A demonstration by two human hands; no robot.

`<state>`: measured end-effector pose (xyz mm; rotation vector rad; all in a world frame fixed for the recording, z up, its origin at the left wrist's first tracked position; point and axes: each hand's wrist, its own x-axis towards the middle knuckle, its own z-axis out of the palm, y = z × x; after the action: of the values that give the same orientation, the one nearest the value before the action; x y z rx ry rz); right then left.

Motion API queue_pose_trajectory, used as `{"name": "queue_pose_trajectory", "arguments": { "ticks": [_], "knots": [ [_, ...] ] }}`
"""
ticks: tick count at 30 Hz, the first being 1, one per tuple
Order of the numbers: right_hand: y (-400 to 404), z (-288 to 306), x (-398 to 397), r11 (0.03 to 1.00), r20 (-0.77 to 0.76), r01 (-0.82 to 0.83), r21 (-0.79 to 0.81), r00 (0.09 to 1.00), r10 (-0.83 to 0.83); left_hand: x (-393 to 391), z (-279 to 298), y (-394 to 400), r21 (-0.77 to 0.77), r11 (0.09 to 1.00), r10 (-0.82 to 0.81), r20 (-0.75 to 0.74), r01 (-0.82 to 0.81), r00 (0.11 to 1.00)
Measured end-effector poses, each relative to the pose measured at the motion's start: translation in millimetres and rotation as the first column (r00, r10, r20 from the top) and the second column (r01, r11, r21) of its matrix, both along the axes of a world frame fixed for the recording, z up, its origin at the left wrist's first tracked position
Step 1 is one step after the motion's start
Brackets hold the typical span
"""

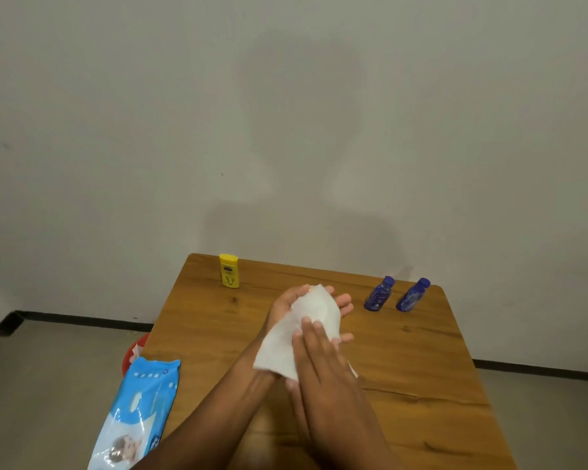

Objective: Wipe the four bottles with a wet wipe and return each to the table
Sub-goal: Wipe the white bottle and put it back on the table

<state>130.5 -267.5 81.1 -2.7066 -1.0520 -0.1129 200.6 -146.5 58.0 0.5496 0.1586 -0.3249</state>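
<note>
Above the middle of the wooden table, my left hand cups a bulky thing wrapped in a white wet wipe. Only a tiny yellow spot shows at the wipe's top edge, so the wrapped thing looks like a bottle but is otherwise hidden. My right hand lies on top and presses the wipe's lower part with its fingers. At the table's far left corner a yellow bottle stands upright. Two dark blue bottles stand side by side at the far right.
A blue pack of wet wipes overhangs the table's near left edge. A red bin holding a crumpled white wipe sits on the floor left of the table. A plain wall stands right behind the table.
</note>
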Motion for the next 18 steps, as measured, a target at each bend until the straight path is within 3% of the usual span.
{"name": "queue_pose_trajectory", "arguments": {
  "ticks": [2,4,5,8,11,13,15,18],
  "knots": [
    [11.2,12.1,17.0,0.99,-0.052,0.136,0.049,0.99,-0.133,-8.1,-7.7,-18.4,-0.168,0.983,0.078,0.021,-0.073,0.997],
    [16.9,24.1,37.0,0.97,-0.261,0.244,-0.004,0.936,-0.236,-8.4,0.6,-20.3,-0.091,0.996,0.002,-0.056,-0.007,0.998],
    [17.5,24.1,41.6,0.967,-0.268,0.256,0.006,0.932,-0.245,-4.3,7.0,-17.5,-0.051,0.999,0.012,-0.067,-0.015,0.998],
    [6.3,13.2,35.1,0.96,-0.102,0.208,0.188,0.976,-0.192,8.7,18.5,-10.3,0.04,0.992,0.119,-0.082,-0.116,0.99],
    [-29.2,-0.7,19.4,0.882,-0.212,0.208,0.423,0.969,-0.127,14.3,22.2,-13.7,0.048,0.982,0.187,-0.131,-0.182,0.974],
    [-48.4,6.8,23.2,0.803,-0.448,0.328,0.498,0.89,-0.086,18.6,26.9,-8.8,0.063,0.97,0.24,-0.13,-0.234,0.962],
    [-52.2,16.0,42.7,0.697,-0.648,0.467,0.544,0.762,-0.005,19.5,25.7,-13.5,0.15,0.971,0.206,-0.139,-0.185,0.969],
    [-42.8,35.4,74.1,0.535,-0.762,0.66,0.527,0.646,-0.047,12.1,26.1,-36.5,0.476,0.87,0.211,-0.124,-0.129,0.969]
  ]
}}
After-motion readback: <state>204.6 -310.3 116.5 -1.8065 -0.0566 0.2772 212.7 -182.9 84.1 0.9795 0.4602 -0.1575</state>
